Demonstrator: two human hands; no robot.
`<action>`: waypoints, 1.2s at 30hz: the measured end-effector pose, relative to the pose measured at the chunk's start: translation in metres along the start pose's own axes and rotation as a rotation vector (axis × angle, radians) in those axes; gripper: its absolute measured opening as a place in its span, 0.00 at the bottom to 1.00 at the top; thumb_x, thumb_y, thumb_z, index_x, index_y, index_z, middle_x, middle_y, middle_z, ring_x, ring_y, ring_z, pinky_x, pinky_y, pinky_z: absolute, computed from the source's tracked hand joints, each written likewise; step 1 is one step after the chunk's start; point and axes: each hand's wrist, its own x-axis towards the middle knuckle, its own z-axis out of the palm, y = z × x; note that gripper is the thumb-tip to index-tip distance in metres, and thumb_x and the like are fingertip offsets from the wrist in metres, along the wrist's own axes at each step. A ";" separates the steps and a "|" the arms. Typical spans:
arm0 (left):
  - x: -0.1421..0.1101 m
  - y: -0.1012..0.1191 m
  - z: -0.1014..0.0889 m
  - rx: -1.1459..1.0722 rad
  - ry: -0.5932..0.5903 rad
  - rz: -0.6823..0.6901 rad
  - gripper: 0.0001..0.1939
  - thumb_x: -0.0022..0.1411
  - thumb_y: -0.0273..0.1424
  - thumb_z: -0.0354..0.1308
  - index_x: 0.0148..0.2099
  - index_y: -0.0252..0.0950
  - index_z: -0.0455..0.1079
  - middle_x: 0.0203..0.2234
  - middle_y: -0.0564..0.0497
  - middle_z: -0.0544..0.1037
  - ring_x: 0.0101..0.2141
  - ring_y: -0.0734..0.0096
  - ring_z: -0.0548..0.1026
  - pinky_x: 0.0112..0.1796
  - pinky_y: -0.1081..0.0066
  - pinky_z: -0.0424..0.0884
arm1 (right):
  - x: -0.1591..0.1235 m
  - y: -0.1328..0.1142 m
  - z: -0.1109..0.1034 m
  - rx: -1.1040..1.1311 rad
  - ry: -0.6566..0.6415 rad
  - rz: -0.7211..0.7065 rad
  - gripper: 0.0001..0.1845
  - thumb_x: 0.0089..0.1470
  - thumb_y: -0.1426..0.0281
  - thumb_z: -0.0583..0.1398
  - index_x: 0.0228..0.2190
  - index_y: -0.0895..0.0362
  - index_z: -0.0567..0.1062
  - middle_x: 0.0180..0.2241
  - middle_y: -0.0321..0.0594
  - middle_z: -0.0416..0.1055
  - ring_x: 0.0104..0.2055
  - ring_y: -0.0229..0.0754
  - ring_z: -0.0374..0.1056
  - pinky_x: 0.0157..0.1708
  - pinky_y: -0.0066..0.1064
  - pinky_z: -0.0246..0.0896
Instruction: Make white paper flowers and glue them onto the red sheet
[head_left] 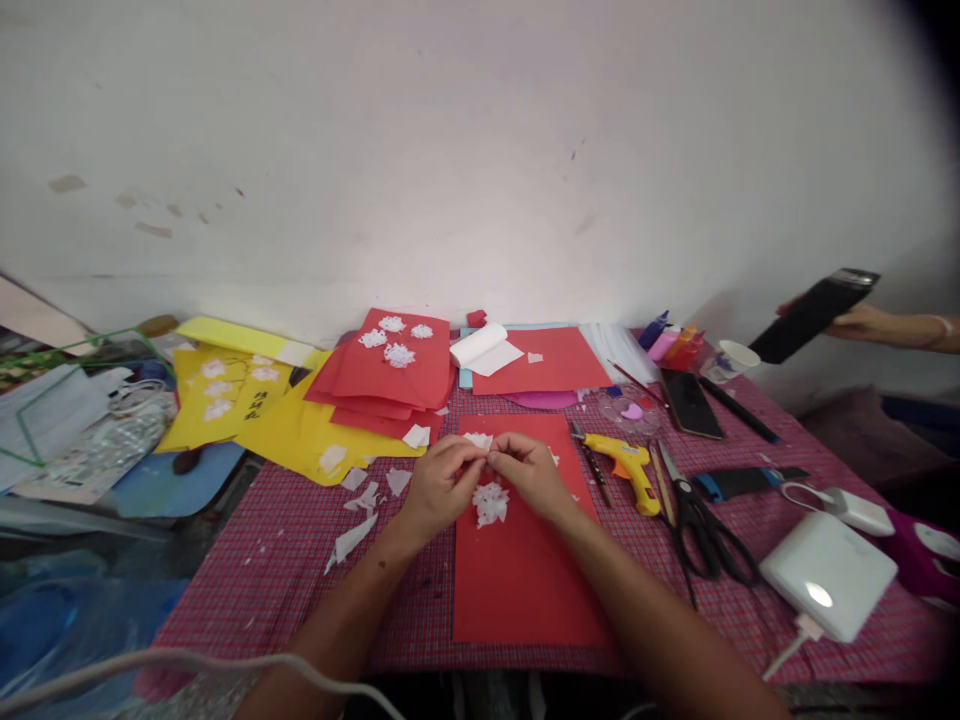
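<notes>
My left hand and my right hand meet over a red paper sheet on the table. Both pinch a small piece of white cut paper between their fingertips. Just below the hands a white paper snowflake lies on the red sheet. White paper scraps are scattered to the left of my left hand.
A stack of red sheets with white snowflakes and yellow sheets lie at the back left. A yellow glue gun, black scissors, a phone, and white power packs lie to the right. Another person's hand holds a dark object at the far right.
</notes>
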 end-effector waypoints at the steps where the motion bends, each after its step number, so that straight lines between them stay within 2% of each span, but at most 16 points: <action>1: 0.000 0.001 0.000 -0.010 -0.001 -0.015 0.06 0.62 0.26 0.55 0.39 0.38 0.73 0.33 0.49 0.76 0.37 0.70 0.73 0.40 0.68 0.69 | 0.000 0.000 0.000 0.003 0.003 0.003 0.12 0.51 0.64 0.61 0.23 0.58 0.69 0.19 0.32 0.64 0.21 0.34 0.57 0.22 0.26 0.52; 11: 0.003 0.003 -0.001 -0.205 -0.038 -0.244 0.06 0.62 0.28 0.56 0.35 0.36 0.74 0.32 0.50 0.77 0.35 0.71 0.74 0.38 0.71 0.69 | 0.000 -0.001 0.000 0.024 -0.007 -0.015 0.10 0.52 0.66 0.61 0.23 0.58 0.70 0.19 0.32 0.64 0.22 0.34 0.57 0.22 0.26 0.51; 14: 0.003 0.003 0.000 -0.216 -0.023 -0.242 0.06 0.62 0.28 0.56 0.35 0.36 0.74 0.32 0.50 0.77 0.35 0.71 0.74 0.38 0.71 0.69 | 0.000 -0.002 0.000 0.025 -0.015 -0.014 0.11 0.52 0.65 0.61 0.23 0.58 0.70 0.19 0.32 0.64 0.21 0.34 0.58 0.23 0.26 0.52; 19: 0.003 0.004 -0.002 -0.126 -0.028 -0.153 0.06 0.62 0.27 0.55 0.35 0.37 0.74 0.31 0.50 0.77 0.34 0.71 0.74 0.38 0.70 0.68 | 0.000 -0.001 -0.002 0.052 -0.053 -0.013 0.11 0.53 0.64 0.60 0.25 0.58 0.72 0.20 0.33 0.66 0.22 0.35 0.59 0.24 0.26 0.53; 24: 0.002 0.001 -0.001 -0.065 -0.007 -0.099 0.06 0.62 0.26 0.55 0.37 0.38 0.74 0.32 0.50 0.77 0.36 0.70 0.74 0.40 0.69 0.68 | 0.001 0.004 -0.001 0.042 -0.020 -0.010 0.11 0.51 0.63 0.61 0.24 0.58 0.70 0.20 0.32 0.64 0.22 0.34 0.58 0.23 0.26 0.53; 36: 0.003 0.003 0.000 -0.225 -0.042 -0.274 0.07 0.61 0.28 0.55 0.35 0.36 0.75 0.31 0.51 0.78 0.33 0.72 0.74 0.38 0.71 0.69 | 0.001 0.002 0.000 -0.017 -0.012 -0.002 0.13 0.53 0.62 0.60 0.23 0.57 0.68 0.19 0.31 0.62 0.21 0.33 0.56 0.22 0.25 0.50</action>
